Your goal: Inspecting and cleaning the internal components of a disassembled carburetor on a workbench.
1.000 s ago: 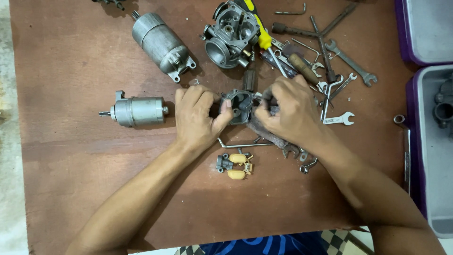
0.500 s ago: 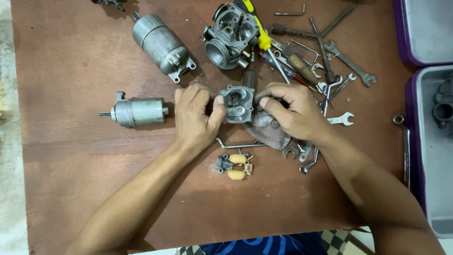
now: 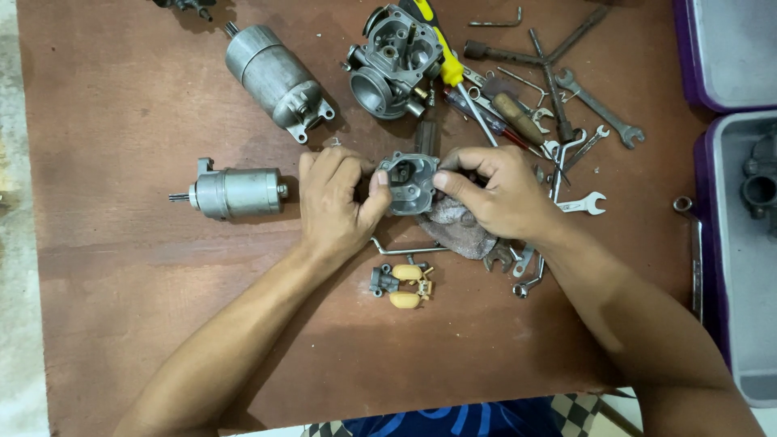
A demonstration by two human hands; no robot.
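Observation:
Both hands hold a small grey metal carburetor bowl over the middle of the brown board. My left hand grips its left side, thumb on the rim. My right hand pinches its right edge with thumb and fingers. A dirty grey rag lies under my right hand. Just below the hands sits a small float part with two tan floats beside a thin bent rod.
A carburetor body lies above the hands, with two grey starter motors to the left. Wrenches, a yellow-handled screwdriver and other tools pile at upper right. Purple-edged grey trays stand at the right.
The hands have lifted and turned the bowl slightly, so its open cavity now faces up. My right fingers shifted onto its right edge. Nothing else on the board moved.

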